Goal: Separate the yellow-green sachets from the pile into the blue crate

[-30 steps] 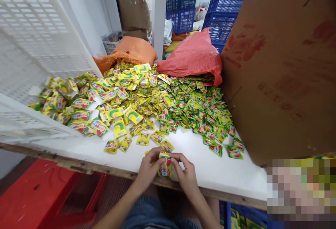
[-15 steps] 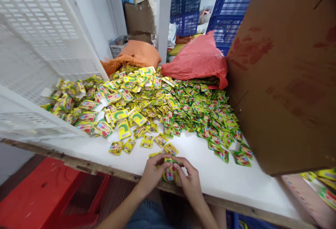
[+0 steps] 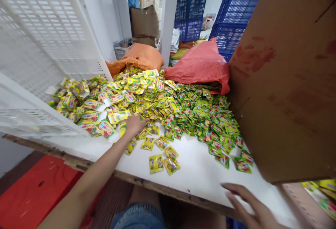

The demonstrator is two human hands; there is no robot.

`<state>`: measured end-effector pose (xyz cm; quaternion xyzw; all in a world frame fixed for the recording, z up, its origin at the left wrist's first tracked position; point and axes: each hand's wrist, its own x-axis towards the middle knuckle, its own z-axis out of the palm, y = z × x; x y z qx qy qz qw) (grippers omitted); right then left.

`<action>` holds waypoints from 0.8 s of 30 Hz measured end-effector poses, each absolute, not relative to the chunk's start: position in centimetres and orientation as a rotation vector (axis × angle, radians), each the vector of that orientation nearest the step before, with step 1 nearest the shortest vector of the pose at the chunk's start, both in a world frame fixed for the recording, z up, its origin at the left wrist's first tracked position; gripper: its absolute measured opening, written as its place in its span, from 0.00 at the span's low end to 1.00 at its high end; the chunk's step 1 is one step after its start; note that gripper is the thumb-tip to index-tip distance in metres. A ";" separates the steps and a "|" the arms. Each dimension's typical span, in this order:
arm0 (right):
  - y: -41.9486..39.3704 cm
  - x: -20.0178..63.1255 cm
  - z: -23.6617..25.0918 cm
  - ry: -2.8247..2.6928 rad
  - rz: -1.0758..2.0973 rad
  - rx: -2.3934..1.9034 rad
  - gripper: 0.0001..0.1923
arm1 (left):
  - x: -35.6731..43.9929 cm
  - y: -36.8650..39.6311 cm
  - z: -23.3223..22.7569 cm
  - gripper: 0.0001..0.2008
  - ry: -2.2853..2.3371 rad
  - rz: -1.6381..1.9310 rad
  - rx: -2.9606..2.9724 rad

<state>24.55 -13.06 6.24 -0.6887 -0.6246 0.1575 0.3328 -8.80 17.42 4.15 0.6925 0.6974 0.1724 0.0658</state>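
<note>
My left hand [image 3: 135, 124] reaches onto the pile, over the small yellow cardboard boxes [image 3: 119, 117]. Its thumb points away to the right, and the other fingertips are partly hidden against the boxes. Off to the lower right, my right hand [image 3: 252, 204] is above the table's front edge, with fingers apart and nothing in them. Between the hands lie loose yellow sachets [image 3: 156, 163] on the white tabletop [image 3: 194, 173]. Green sachets [image 3: 210, 117] with red print form a heap on the right side of the pile.
A white perforated crate [image 3: 49, 40] stands at left, a large brown carton [image 3: 286, 82] at right. Behind the pile lie an orange sack [image 3: 144, 55] and a red sack [image 3: 199, 62]. Blue crates [image 3: 236, 8] are stacked farther back. Below is a red stool [image 3: 34, 190].
Both hands were together at the table edge around a small printed packet, which I no longer see. My left hand has moved forward to the boxes, my right hand out to the right.
</note>
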 end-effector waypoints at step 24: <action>6.3 14.5 -1.8 -1.378 0.395 -1.821 0.08 | -6.5 5.4 3.4 0.15 1.077 0.811 1.125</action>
